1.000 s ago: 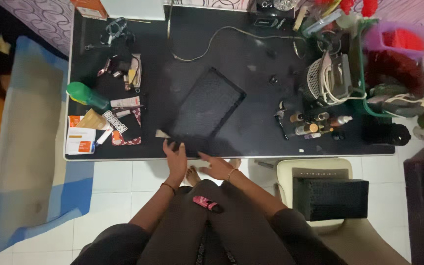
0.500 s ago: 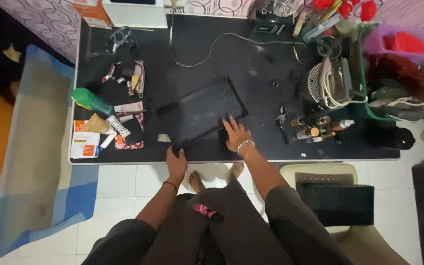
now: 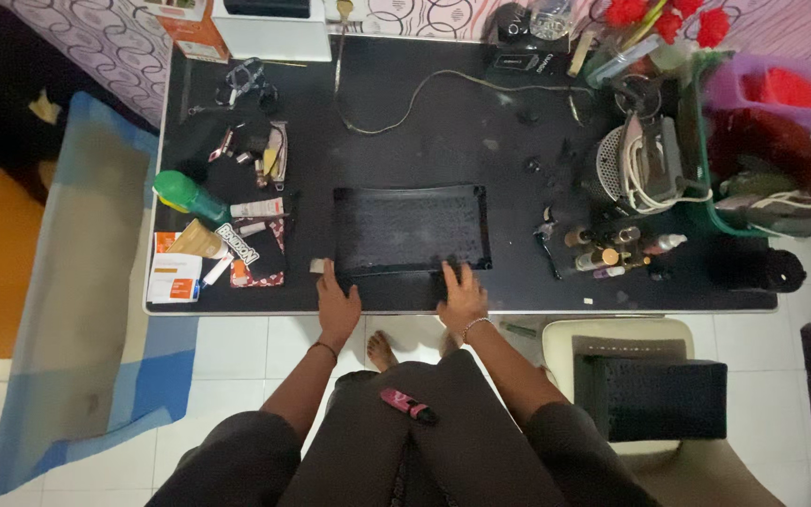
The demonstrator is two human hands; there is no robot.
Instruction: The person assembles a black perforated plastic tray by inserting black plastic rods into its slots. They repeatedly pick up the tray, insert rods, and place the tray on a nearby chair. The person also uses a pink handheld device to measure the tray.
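Black mesh tray (image 3: 411, 228) lies flat at twelve o'clock, my left hand (image 3: 338, 302) and right hand (image 3: 463, 293) pressing open-palmed on its near edge, grasping nothing.

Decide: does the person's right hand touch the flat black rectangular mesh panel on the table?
Touching. The head view shows the right hand fingers lying over the near edge of the black mesh panel.

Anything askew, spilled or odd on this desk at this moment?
Nothing spilled. The black tray lies square to the table edge, left hand and right hand at its near corners. Small items clutter both ends; a cable trails loose behind.
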